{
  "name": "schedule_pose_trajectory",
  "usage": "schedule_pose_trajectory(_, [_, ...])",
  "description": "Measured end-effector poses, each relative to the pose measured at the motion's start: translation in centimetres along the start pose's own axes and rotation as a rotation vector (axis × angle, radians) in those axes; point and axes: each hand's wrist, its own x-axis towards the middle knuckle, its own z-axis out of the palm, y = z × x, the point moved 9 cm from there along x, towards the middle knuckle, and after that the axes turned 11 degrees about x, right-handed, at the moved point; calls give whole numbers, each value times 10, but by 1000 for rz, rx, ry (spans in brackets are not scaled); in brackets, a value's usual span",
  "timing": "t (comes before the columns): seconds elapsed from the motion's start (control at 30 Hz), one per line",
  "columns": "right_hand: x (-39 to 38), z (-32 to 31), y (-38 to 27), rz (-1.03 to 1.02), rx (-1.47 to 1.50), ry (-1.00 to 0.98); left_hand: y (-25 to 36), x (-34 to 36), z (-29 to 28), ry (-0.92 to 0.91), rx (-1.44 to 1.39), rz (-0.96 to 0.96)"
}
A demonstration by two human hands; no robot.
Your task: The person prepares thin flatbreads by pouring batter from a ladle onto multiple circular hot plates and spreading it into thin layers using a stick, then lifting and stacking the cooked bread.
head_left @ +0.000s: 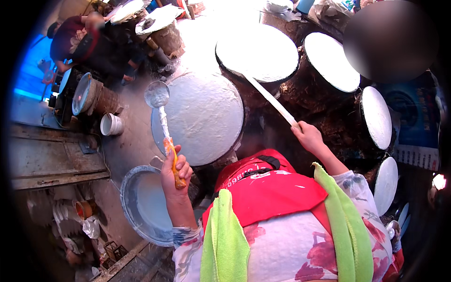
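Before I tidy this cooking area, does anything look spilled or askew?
Nothing looks spilled. The left hand holds a ladle above the large white griddle; the right hand holds a long flat stick. White batter crusts the ladle's stem, and the basin beside it looks smeared.

- A dark blurred patch (390,40) far above the right hand (310,137) hides whatever lies there.
- The ladle (162,122) handle's lower end is hidden inside the left hand (174,171).

Left hand (176,171) raised, fist grip closed, right hand (307,136) outstretched — clenched
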Motion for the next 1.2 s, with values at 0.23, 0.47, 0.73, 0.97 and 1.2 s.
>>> schedule_pose_trajectory(0.23, [67,71,-17,185,552,-257,2,-9,-11,35,30,1])
schedule_pose_trajectory(0.47, [168,57,-118,-361,-95,50,-8,-31,-25,126,-5,42])
schedule_pose_trajectory(0.73, [274,94,-152,-530,-121,44,-25,-44,-17,239,-91,86])
schedule_pose_trajectory(0.97, [279,67,-155,-622,-68,84,-36,-33,-4,281,-133,82])
schedule_pose_trajectory(1.2, [273,-5,-172,-635,-3,142,-33,-12,24,238,-93,90])
